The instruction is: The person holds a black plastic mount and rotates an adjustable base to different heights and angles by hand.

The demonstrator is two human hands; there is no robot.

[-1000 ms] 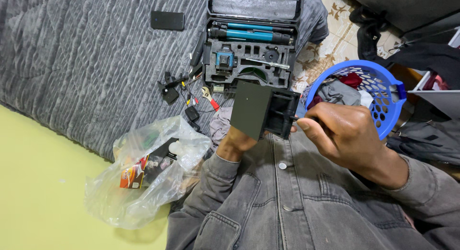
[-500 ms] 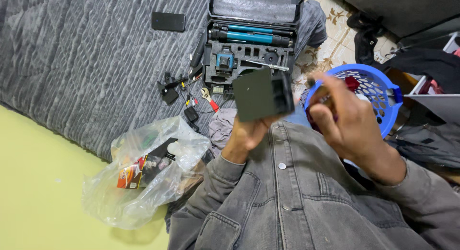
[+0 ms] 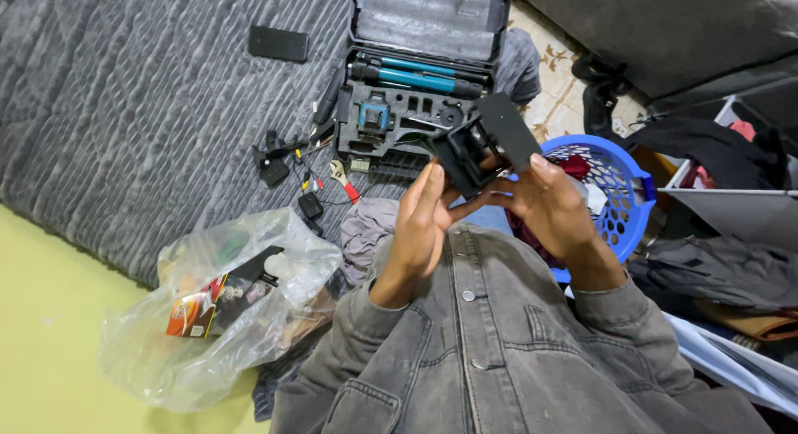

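Here, both hands meet in front of the chest around a small black boxy part (image 3: 482,147) with an open, frame-like side and a flat panel tilted up toward the right. The left hand (image 3: 422,226) stands upright with its fingers stretched along the part's near-left face, supporting it from below; the right hand (image 3: 553,205) grips the panel side, thumb on the near edge, fingers wrapped behind (their tips are hidden). The part is held in the air — above the grey denim jacket (image 3: 499,342) and just in front of the open black tool case (image 3: 416,85), whose foam tray holds teal-and-black tools.

To the right, just behind the right hand, sits a blue plastic basket (image 3: 619,180) with clothes inside. Left of the case, a few small tools and cables (image 3: 303,164) lie scattered on the grey textured blanket (image 3: 125,110), and a dark phone (image 3: 278,43) lies farther up. A clear plastic bag (image 3: 224,309) with packaged items rests by the left elbow — partly on the yellow-green floor (image 3: 41,342).
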